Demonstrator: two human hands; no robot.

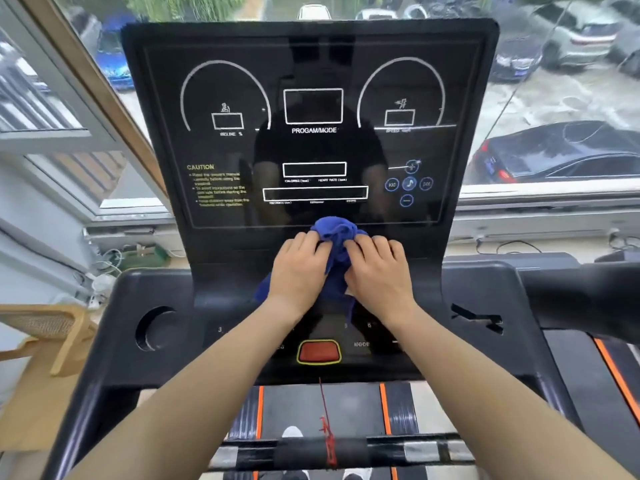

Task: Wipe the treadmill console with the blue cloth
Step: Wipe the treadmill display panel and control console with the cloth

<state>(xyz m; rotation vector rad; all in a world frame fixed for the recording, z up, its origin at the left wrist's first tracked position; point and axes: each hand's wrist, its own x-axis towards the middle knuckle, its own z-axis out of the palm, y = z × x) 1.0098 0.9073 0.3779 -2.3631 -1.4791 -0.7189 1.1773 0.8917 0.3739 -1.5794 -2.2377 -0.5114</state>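
Observation:
The black treadmill console [313, 109] stands upright in front of me, with white dial markings and a glossy screen. A bunched blue cloth [336, 233] lies against the console's lower edge, just below the screen. My left hand [298, 271] and my right hand [377, 271] sit side by side on the cloth, fingers curled over it and pressing it to the panel. Part of the cloth hangs down under my palms, out of sight.
A red stop button [318, 351] with a yellow rim sits below my wrists. A round cup holder [154, 329] is at the left of the tray. A red safety cord [327, 427] hangs over the front handlebar [346, 452]. Windows lie behind the console.

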